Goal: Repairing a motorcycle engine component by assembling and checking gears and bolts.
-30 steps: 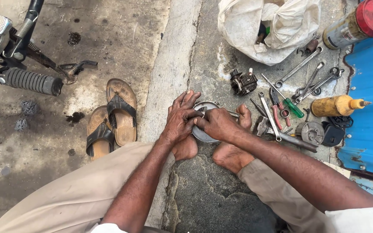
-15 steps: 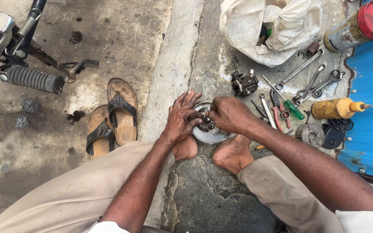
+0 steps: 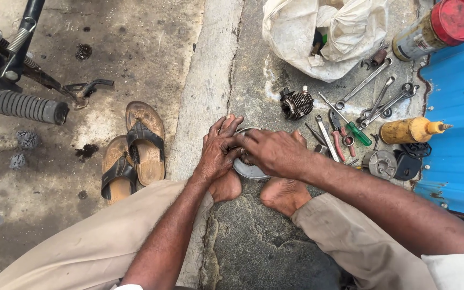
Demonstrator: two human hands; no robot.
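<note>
Gripping a round metal part, both the left hand and right hand clamp it.

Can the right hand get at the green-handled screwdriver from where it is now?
Probably yes: the green-handled screwdriver lies uncovered just beyond the right hand, though that hand is busy on the round metal part.
</note>
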